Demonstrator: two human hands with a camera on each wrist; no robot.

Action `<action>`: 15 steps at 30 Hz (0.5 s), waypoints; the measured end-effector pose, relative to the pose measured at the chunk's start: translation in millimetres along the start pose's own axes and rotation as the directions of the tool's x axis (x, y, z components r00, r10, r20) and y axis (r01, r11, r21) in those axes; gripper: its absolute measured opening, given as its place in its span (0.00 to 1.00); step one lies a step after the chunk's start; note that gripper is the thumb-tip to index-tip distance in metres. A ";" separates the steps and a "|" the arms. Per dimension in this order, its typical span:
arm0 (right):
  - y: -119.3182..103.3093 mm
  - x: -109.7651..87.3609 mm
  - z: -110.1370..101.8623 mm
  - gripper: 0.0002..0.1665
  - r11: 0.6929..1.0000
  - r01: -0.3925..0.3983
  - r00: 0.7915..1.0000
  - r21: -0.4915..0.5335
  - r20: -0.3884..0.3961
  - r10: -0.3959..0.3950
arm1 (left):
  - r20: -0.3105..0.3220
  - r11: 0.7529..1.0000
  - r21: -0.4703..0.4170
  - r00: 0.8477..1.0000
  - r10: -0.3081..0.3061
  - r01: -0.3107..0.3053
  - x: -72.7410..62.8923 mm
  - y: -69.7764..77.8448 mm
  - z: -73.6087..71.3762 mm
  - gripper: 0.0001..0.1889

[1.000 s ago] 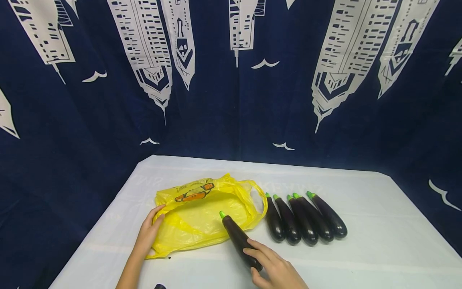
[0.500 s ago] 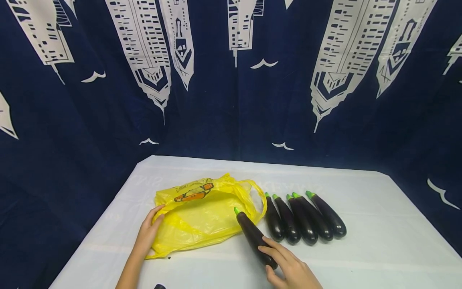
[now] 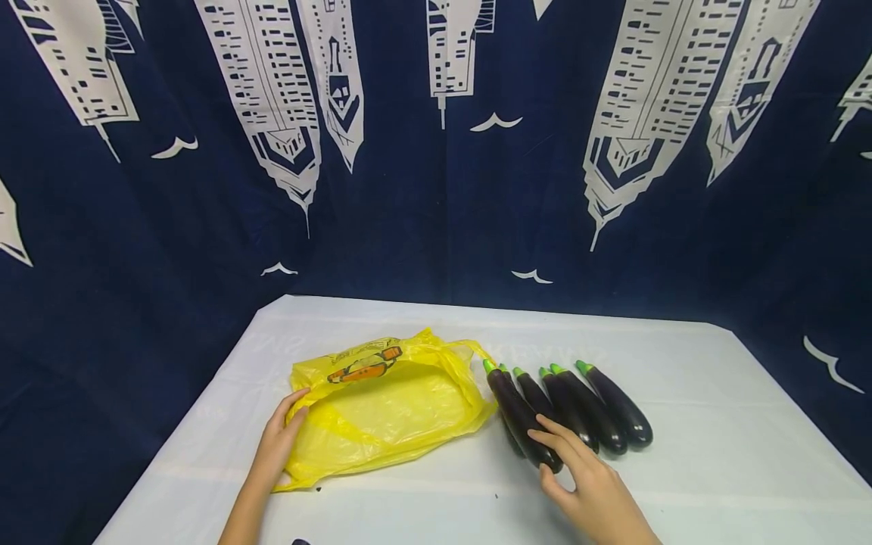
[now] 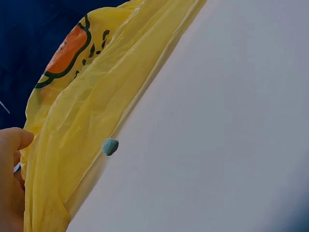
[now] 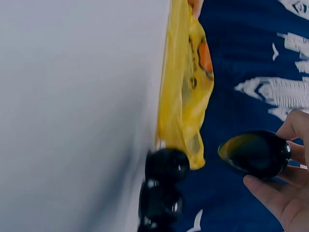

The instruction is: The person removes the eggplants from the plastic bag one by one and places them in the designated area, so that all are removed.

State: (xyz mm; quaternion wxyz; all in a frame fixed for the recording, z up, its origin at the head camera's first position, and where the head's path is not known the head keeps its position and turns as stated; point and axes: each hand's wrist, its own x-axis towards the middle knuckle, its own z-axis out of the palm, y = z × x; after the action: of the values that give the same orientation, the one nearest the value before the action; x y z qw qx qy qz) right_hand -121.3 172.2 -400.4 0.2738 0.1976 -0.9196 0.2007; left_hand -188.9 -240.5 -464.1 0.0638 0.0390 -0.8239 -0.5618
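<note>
My right hand (image 3: 593,484) grips an eggplant (image 3: 518,418), dark purple with a bright green stem, by its rounded end. In the right wrist view, thumb and fingers lie on either side of that eggplant (image 5: 256,154), raised above the table. From the head view it overlaps the leftmost of several eggplants (image 3: 618,409) lying side by side, stems away from me. My left hand (image 3: 281,433) holds the left edge of a yellow plastic bag (image 3: 388,424), whose mouth gapes. Only part of the left hand (image 4: 10,169) shows in the left wrist view.
The white tabletop (image 3: 715,424) runs back to a navy curtain (image 3: 436,212) printed with white buildings and birds. A small greenish bit (image 4: 110,147) lies beside the bag. At the head view's bottom edge a dark object (image 3: 300,542) barely shows.
My right hand has carried the eggplant rightward and away from me, from in front of the bag's mouth to the left end of the row. The left hand has stayed on the bag.
</note>
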 end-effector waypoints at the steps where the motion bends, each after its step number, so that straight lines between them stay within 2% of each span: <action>1: 3.3 1.0 -1.3 0.26 1.000 -0.006 1.000 0.000 0.001 0.006 | -0.001 1.000 0.001 1.000 0.001 -0.001 -0.2 0.1 -0.2 0.25; 6: 23.4 5.3 -5.5 0.24 1.000 -0.026 1.000 0.010 0.003 0.026 | -0.008 1.000 0.005 1.000 0.005 -0.005 -0.9 1.1 -0.3 0.25; 15: 55.2 8.1 -15.4 0.22 0.989 -0.141 0.988 0.047 0.076 0.137 | -0.009 1.000 -0.008 1.000 0.010 -0.010 -0.7 0.9 1.7 0.24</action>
State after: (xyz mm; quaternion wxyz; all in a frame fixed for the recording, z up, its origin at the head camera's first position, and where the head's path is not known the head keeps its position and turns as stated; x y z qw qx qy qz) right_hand -147.2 224.0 -398.2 0.2206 0.1473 -0.9349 0.2357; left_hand -188.5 -238.5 -463.8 0.0705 0.0373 -0.8215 -0.5646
